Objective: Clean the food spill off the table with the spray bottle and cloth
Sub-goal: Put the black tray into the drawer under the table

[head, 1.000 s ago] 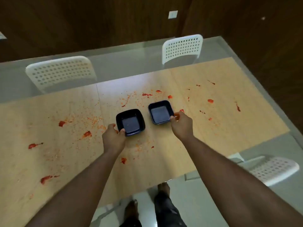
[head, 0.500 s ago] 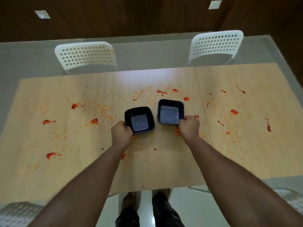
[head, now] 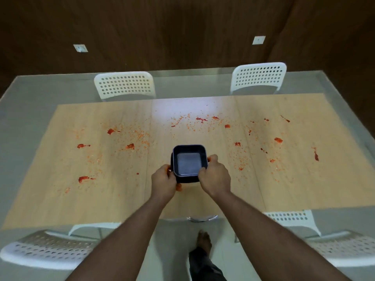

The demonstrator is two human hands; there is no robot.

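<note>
Two dark square bowls (head: 189, 163) are nested one inside the other above the middle of the table. My left hand (head: 164, 183) grips the lower bowl's left edge, and my right hand (head: 214, 177) grips the upper bowl's right edge. Red sauce blobs and orange crumbs (head: 129, 146) are scattered over the wooden table panel (head: 101, 195), on both the left half and the right half (head: 278, 140). No spray bottle or cloth is in view.
The wood panel lies within a glass tabletop (head: 40, 88). Two white perforated chairs (head: 124, 85) (head: 259, 77) stand at the far side, and two more sit at the near corners (head: 46, 250) (head: 343, 248). My feet show below the glass.
The two bowls were side by side on the table, one in each hand. Now they are stacked together, and both hands have come closer to each other.
</note>
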